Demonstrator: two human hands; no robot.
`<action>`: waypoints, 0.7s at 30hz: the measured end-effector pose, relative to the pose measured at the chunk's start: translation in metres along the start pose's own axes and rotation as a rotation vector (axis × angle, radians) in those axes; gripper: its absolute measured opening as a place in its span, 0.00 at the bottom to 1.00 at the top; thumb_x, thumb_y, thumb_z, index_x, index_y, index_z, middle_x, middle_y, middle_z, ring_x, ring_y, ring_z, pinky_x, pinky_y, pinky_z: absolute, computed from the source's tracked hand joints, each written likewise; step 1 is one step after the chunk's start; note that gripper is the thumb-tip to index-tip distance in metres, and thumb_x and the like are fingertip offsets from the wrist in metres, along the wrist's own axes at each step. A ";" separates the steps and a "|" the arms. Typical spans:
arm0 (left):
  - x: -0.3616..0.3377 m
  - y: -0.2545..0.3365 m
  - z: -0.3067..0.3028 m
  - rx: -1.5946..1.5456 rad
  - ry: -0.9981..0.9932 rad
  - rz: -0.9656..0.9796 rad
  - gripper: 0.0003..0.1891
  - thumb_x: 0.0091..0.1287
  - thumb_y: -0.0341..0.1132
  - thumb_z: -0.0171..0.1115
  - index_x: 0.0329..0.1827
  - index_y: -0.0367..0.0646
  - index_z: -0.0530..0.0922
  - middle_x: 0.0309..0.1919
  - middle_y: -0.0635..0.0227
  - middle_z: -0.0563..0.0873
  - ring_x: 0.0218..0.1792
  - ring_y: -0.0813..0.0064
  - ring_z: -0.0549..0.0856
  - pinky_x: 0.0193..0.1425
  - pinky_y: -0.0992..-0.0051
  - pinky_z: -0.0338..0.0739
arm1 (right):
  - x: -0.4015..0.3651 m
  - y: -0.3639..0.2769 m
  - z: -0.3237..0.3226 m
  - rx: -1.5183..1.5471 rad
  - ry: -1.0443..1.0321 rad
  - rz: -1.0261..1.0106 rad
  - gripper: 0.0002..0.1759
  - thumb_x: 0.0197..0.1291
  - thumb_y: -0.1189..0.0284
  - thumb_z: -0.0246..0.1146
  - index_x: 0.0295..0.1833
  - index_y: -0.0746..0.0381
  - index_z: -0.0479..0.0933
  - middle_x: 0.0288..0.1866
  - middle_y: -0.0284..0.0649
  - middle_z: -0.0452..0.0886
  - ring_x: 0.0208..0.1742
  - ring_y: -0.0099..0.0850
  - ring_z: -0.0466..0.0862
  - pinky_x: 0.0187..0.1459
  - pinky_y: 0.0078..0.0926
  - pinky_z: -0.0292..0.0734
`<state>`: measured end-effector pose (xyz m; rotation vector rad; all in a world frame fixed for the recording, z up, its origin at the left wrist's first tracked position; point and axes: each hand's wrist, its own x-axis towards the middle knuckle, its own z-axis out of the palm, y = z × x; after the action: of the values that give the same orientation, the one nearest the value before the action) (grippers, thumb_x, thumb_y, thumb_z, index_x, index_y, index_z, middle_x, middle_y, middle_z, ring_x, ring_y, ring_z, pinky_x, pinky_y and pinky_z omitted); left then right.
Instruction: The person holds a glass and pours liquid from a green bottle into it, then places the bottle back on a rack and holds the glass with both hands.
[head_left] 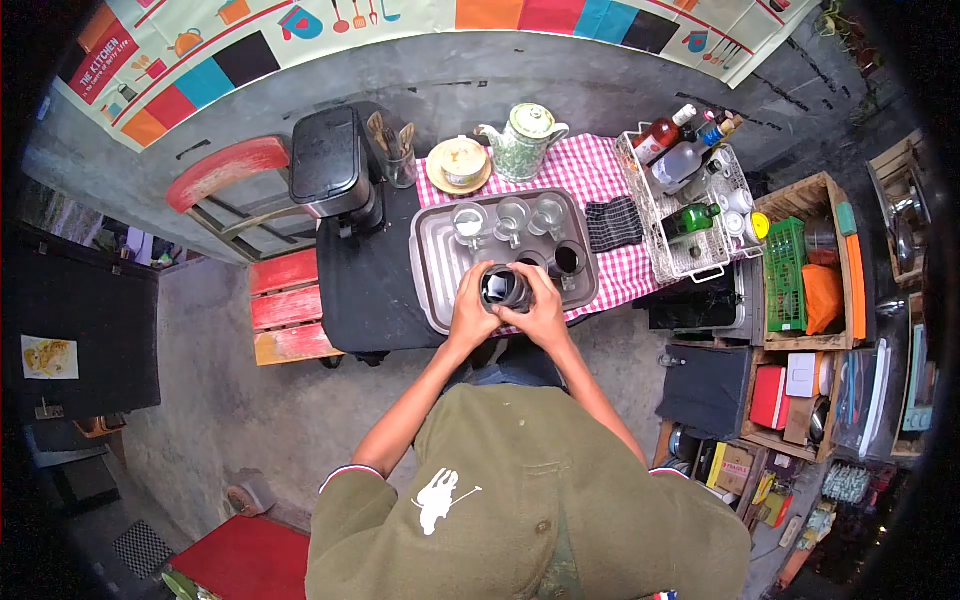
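My left hand [470,312] and my right hand [542,310] are wrapped round a dark cup [503,290] from both sides, over the near edge of a brown-grey tray [428,270]. A pale reflection shows inside its mouth. Just beyond my right fingers stands a dark mug [569,259], and part of another dark cup [531,261] shows behind the held one. Along the tray's far side sit three clear glass mugs: one on the left [469,222], a middle one [511,217] and a right one [547,214].
Behind the tray are a patterned teapot [525,145], a lidded bowl on a saucer [461,163] and a jar of wooden utensils [400,168]. A black coffee machine [330,165] stands left. A wire rack [690,240] with bottles is right, beside a folded dark cloth [612,222].
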<state>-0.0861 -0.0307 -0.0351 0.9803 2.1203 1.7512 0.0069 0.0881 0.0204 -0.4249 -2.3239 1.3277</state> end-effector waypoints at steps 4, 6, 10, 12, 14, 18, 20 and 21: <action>-0.001 -0.002 0.001 -0.004 0.012 0.003 0.39 0.45 0.27 0.69 0.66 0.35 0.70 0.61 0.48 0.77 0.65 0.48 0.77 0.71 0.60 0.70 | 0.000 0.002 0.000 -0.020 0.006 -0.033 0.37 0.44 0.70 0.78 0.62 0.68 0.74 0.56 0.46 0.79 0.58 0.37 0.82 0.60 0.33 0.77; -0.002 -0.002 0.001 -0.007 0.012 0.003 0.39 0.45 0.27 0.69 0.66 0.35 0.70 0.61 0.48 0.78 0.65 0.48 0.77 0.71 0.59 0.70 | 0.000 0.000 0.000 -0.013 0.002 -0.028 0.37 0.44 0.70 0.78 0.62 0.68 0.74 0.57 0.46 0.79 0.58 0.37 0.82 0.60 0.33 0.77; -0.003 -0.005 0.002 -0.016 0.014 0.017 0.38 0.45 0.26 0.69 0.66 0.35 0.70 0.61 0.48 0.78 0.65 0.48 0.77 0.71 0.60 0.70 | -0.001 0.000 0.000 -0.003 -0.002 -0.019 0.37 0.44 0.69 0.78 0.62 0.67 0.74 0.56 0.46 0.79 0.58 0.37 0.82 0.60 0.32 0.76; -0.003 -0.001 0.001 -0.026 0.012 0.006 0.38 0.45 0.26 0.68 0.66 0.35 0.70 0.60 0.48 0.78 0.65 0.48 0.77 0.71 0.60 0.70 | -0.001 -0.002 0.000 -0.005 -0.002 -0.021 0.37 0.44 0.69 0.78 0.62 0.67 0.74 0.56 0.45 0.78 0.58 0.37 0.82 0.60 0.32 0.76; -0.003 0.000 0.000 -0.025 0.005 -0.002 0.38 0.45 0.26 0.68 0.66 0.35 0.70 0.60 0.48 0.78 0.65 0.48 0.77 0.71 0.60 0.70 | -0.002 -0.002 0.001 -0.004 -0.004 -0.017 0.37 0.44 0.69 0.78 0.62 0.67 0.74 0.56 0.45 0.78 0.58 0.37 0.82 0.60 0.32 0.76; -0.004 0.003 -0.003 -0.036 -0.003 -0.021 0.39 0.45 0.27 0.69 0.66 0.34 0.70 0.61 0.48 0.78 0.64 0.48 0.77 0.71 0.60 0.70 | -0.002 -0.004 0.002 0.006 -0.010 -0.012 0.37 0.45 0.69 0.78 0.62 0.67 0.74 0.56 0.45 0.78 0.58 0.37 0.82 0.60 0.32 0.76; -0.004 0.001 -0.003 -0.034 -0.003 -0.024 0.39 0.45 0.27 0.69 0.66 0.35 0.70 0.61 0.48 0.78 0.64 0.48 0.77 0.71 0.60 0.70 | -0.002 -0.002 0.003 0.010 -0.008 -0.025 0.37 0.45 0.69 0.78 0.62 0.67 0.74 0.56 0.46 0.78 0.58 0.37 0.82 0.59 0.32 0.76; -0.004 -0.001 -0.003 -0.033 -0.003 -0.025 0.39 0.45 0.28 0.70 0.66 0.35 0.70 0.61 0.48 0.78 0.64 0.48 0.77 0.71 0.59 0.70 | -0.002 -0.001 0.003 0.012 -0.007 -0.031 0.37 0.45 0.69 0.78 0.62 0.67 0.74 0.56 0.46 0.78 0.58 0.37 0.82 0.59 0.32 0.76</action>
<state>-0.0848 -0.0355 -0.0360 0.9431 2.0858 1.7656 0.0071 0.0840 0.0195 -0.3792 -2.3177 1.3295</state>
